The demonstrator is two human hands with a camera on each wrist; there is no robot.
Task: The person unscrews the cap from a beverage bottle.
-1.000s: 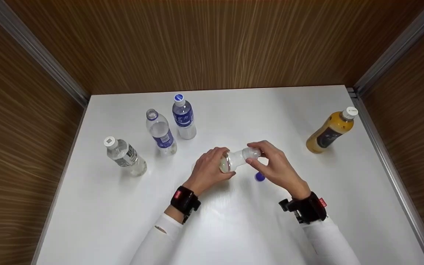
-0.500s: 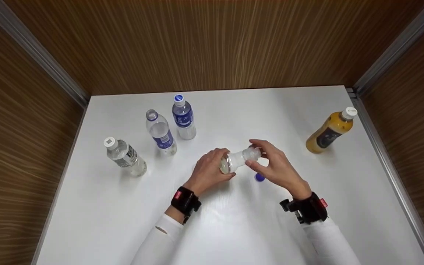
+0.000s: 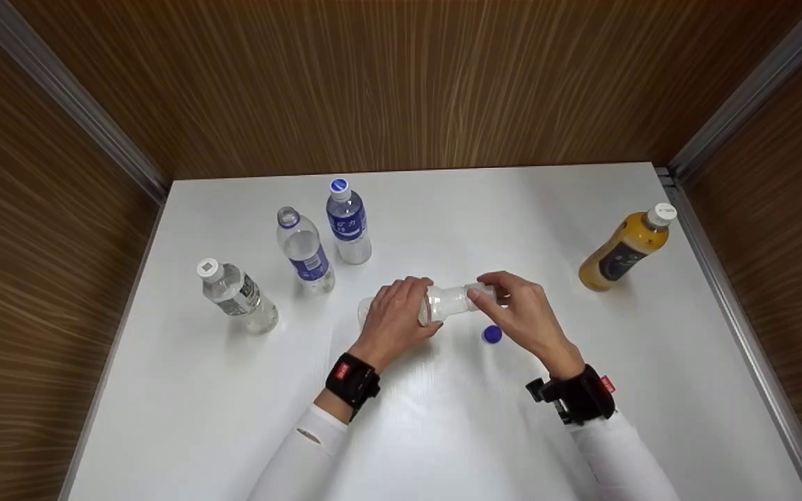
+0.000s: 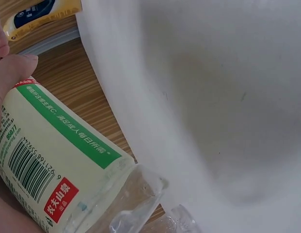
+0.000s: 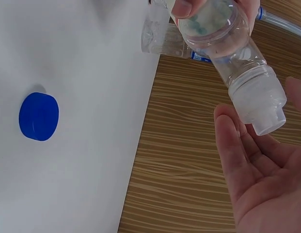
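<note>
My left hand (image 3: 395,316) grips a clear plastic bottle (image 3: 448,301) round its body. The bottle is tilted over, its base to the left and its top to the right. In the left wrist view its cream label (image 4: 48,141) shows a green band and a barcode. A translucent white cap (image 5: 257,94) sits on the neck. Around this cap my right hand (image 3: 528,319) has its thumb and fingers spread; the right wrist view shows gaps between them and the cap. Below the cap, a loose blue bottle cap (image 3: 492,335) lies on the table.
On the white table (image 3: 234,410), a white-capped clear bottle (image 3: 239,296), an uncapped purple-labelled bottle (image 3: 305,250) and a blue-labelled bottle (image 3: 349,223) stand at left. An amber drink bottle (image 3: 624,247) stands far right. Wood-grain panels (image 3: 408,83) surround the table.
The held bottle has turned slightly, and its base now shows left of my left hand. My right fingers, earlier round the cap, have spread and moved slightly.
</note>
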